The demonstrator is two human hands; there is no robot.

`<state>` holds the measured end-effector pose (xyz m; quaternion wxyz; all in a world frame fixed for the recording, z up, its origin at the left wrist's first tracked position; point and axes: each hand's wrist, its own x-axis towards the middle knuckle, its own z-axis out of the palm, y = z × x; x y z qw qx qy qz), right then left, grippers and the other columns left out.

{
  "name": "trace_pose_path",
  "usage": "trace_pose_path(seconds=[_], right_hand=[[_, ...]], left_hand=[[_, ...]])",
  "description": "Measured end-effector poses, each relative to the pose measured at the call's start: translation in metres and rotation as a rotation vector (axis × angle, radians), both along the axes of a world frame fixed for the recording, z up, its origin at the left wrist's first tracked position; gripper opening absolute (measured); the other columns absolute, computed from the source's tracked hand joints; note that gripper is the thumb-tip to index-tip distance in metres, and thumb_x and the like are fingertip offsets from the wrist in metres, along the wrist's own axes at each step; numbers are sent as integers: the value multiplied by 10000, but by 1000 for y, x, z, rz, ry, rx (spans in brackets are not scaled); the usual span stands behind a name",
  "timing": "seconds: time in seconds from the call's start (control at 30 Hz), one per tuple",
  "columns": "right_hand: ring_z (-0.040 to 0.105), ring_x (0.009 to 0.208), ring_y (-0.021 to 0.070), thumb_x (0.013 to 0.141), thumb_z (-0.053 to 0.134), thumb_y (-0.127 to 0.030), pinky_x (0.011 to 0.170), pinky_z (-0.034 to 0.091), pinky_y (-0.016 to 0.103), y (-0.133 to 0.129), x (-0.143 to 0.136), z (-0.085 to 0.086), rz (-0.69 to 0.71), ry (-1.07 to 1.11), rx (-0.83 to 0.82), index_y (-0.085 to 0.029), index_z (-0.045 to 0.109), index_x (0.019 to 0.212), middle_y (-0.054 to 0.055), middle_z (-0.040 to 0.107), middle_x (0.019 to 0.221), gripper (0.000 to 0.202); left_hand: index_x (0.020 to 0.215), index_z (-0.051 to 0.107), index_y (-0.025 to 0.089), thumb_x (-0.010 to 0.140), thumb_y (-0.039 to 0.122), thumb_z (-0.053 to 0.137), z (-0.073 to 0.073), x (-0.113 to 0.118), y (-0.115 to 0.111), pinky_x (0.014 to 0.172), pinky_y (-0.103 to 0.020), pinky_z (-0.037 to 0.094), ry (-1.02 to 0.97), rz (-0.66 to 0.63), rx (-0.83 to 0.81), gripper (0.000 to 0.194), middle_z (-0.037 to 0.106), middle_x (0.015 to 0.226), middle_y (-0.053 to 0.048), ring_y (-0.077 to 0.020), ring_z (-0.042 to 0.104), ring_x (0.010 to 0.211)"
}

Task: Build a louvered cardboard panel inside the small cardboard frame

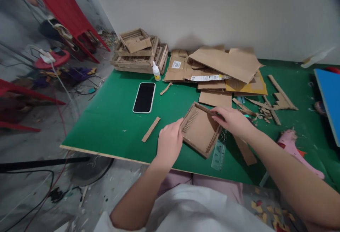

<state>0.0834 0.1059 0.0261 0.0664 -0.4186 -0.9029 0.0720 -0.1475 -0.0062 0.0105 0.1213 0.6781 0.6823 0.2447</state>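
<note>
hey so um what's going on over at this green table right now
A person grips a shallow cardboard tray, left hand on its left side, right hand on its right. A clear plastic stencil shows partly beyond its near edge. Cardboard sheets lie piled behind, a phone lies to the left, and a pink glue gun to the right.

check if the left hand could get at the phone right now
Probably yes: nothing covers the phone, and only a flat cardboard strip lies near the way. The left hand would first release the cardboard tray.

One head-worn camera looks forward and down from close above the green table (106, 129).
</note>
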Motion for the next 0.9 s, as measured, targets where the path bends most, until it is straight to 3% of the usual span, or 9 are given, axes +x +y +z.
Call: trace_pose_path(seconds=[0.1, 0.2, 0.33, 0.5, 0.9], right_hand=[[619, 824, 193, 871, 431, -316, 677, 498, 303, -27, 10, 5, 11, -29, 8, -206, 527, 1095, 55, 650, 959, 267], [599, 860, 198, 862, 460, -318, 723, 493, 318, -37, 12, 9, 33, 9, 57, -209, 538, 1093, 63, 639, 956, 267], [539, 992, 226, 852, 487, -305, 856, 457, 377, -15, -1, 8, 109, 117, 129, -206, 591, 1020, 94, 585, 1077, 221], [486, 1084, 247, 864, 466, -303, 908, 436, 422, 14, -24, -5, 233, 108, 60, -234, 607, 1062, 105, 509, 1206, 252], [532, 1035, 231, 864, 464, -250, 875, 468, 417, 16, -30, -15, 207, 173, 50, -218, 642, 1002, 108, 554, 1155, 227]], left_hand=[[1156, 534, 183, 873, 124, 393, 3, -15, 13, 862, -340, 445, 12, -87, 1, 321, 645, 1075, -50, -188, 581, 971], [1060, 588, 199, 878, 163, 419, 8, -22, 21, 871, -352, 436, 41, -101, 42, 252, 648, 1038, -46, -192, 572, 972], [885, 641, 196, 858, 248, 492, 8, -12, 16, 865, -374, 436, 86, -46, 123, 161, 627, 1015, -67, -221, 542, 999], [856, 653, 194, 842, 264, 518, -3, 1, 8, 839, -413, 451, 126, 25, 178, 152, 607, 1048, -93, -253, 524, 1026], [927, 644, 194, 844, 280, 508, -10, 0, 10, 835, -431, 451, 154, 14, 145, 181, 587, 1085, -106, -270, 508, 1054]])
